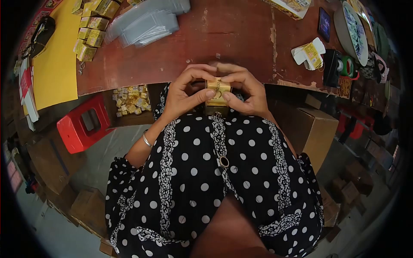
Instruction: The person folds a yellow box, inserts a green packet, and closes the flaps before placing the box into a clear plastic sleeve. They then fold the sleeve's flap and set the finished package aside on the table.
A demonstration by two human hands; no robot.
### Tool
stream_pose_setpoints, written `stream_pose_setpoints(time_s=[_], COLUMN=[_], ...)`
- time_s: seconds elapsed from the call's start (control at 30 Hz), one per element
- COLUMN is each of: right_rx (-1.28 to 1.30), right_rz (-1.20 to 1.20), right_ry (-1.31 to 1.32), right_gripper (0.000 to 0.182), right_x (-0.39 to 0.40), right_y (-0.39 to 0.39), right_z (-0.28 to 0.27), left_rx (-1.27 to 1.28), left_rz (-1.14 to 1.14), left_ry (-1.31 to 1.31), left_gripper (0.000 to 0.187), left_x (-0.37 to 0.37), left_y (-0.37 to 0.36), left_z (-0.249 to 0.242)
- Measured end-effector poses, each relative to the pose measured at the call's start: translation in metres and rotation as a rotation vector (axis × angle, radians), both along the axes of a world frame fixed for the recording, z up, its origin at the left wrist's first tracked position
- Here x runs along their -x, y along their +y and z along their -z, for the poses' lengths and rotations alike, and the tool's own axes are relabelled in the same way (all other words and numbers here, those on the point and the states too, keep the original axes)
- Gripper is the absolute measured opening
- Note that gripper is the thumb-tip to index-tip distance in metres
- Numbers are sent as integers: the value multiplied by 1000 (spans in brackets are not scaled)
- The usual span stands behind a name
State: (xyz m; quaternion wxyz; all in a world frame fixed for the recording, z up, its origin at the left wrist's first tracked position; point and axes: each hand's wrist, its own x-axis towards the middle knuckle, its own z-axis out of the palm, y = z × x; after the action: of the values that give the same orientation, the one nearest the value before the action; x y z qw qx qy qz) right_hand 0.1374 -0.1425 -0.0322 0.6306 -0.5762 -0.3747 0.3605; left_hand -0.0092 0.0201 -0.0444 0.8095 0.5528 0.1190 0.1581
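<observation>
Between both hands, close to my chest at the table's front edge, is a small gold box [219, 91] with printed marks. My left hand [187, 91] wraps its left side, the thumb on the front face and the fingers over the top. My right hand [246, 91] grips the other side in the same way, its thumb low on the front. The fingers of both hands meet near the box's upper edge, and the far side of the box is hidden. A bangle circles my left wrist.
Stacked gold boxes [94, 32] stand at the back left beside clear plastic sleeves [148, 28]. Flat cartons [309, 53], a tape dispenser [333, 66], a phone [324, 23] and a basin [350, 32] are at right. An open box of small gold pieces [131, 101] sits below the edge, near a red stool [84, 122].
</observation>
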Motion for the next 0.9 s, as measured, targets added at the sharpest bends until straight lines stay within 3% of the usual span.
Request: stream_pose_setpoints(time_s=[0.1, 0.17, 0.33, 0.5, 0.7, 0.9], right_rx=[-119, -174, -93, 108, 230, 261], right_rz=[33, 50, -104, -95, -61, -83], right_ry=[54, 58, -1, 91, 78, 90], right_gripper=[28, 26, 20, 18, 14, 10], right_x=[2, 1, -18, -19, -20, -24], right_y=[7, 9, 1, 10, 21, 24], right_z=[-1, -3, -5, -33, -54, -56], left_rx=[126, 44, -72, -389, -489, -434], left_rz=[-87, -59, 15, 28, -9, 28], left_ry=[-31, 0, 55, 84, 88, 85], left_gripper=[27, 26, 27, 21, 14, 12], left_x=[-6, -3, 1, -4, -10, -8], left_y=[-3, 0, 5, 13, 18, 21], left_z=[-4, -3, -9, -28, -44, -40])
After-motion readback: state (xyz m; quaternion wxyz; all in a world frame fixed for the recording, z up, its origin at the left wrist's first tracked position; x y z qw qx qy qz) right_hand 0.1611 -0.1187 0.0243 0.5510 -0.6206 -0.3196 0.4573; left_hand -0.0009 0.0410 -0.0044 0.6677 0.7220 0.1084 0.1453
